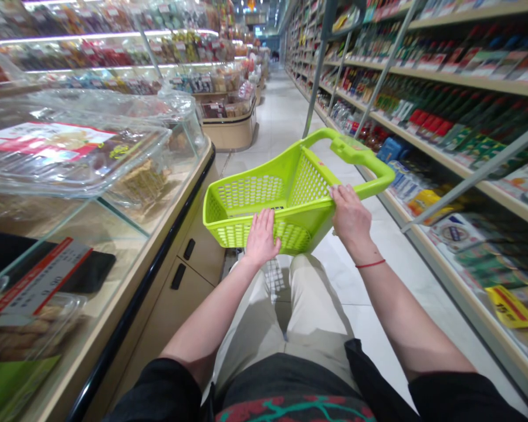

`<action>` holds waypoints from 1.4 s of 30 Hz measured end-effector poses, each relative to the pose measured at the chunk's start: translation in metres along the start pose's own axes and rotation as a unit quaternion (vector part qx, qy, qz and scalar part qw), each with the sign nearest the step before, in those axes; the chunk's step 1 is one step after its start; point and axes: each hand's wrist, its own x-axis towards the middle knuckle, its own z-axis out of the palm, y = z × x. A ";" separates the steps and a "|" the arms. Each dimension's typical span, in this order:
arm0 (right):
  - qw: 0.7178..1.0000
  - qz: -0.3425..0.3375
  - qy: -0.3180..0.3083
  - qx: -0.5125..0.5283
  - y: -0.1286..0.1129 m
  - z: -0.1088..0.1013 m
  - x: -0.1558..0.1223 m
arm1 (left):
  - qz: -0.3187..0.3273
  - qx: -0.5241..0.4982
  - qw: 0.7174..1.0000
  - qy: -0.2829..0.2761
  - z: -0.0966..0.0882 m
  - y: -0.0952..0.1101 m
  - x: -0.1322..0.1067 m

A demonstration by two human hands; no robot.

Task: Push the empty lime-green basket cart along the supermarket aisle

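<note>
A lime-green plastic shopping cart basket with perforated walls stands crosswise in front of my legs. Its looped handle sticks out to the right. My left hand lies over the near rim, fingers hooked across the edge and thumb pointing right along the outer wall. At the handle end, my right hand grips the rim corner where the handle joins; some of its fingertips are hidden. Only bare walls and part of the floor show inside the basket.
To the left runs a display counter with a black rail, glass panes and plastic-packed food. Shelves of bottles and boxes line the right side, with slanted metal poles before them. A pale tiled aisle stretches ahead.
</note>
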 end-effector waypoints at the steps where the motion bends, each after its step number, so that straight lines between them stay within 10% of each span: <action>1: 1.000 -0.007 -0.002 0.007 -0.006 0.002 -0.002 | -0.001 0.000 1.000 0.001 0.000 0.000 0.000; 13: 0.991 -0.106 -0.076 0.041 -0.065 0.022 -0.022 | 0.045 -0.053 0.998 -0.012 -0.003 0.033 0.031; 27: 1.000 -0.007 0.011 0.025 0.032 -0.014 0.011 | 0.037 -0.038 0.998 -0.028 0.000 0.034 0.031; 37: 0.996 -0.065 -0.058 0.028 -0.038 0.012 -0.014 | 0.036 -0.037 0.998 -0.024 0.001 0.034 0.030; 42: 0.994 -0.093 -0.056 0.032 -0.034 0.012 -0.015 | 0.040 -0.038 0.998 -0.022 0.002 0.032 0.029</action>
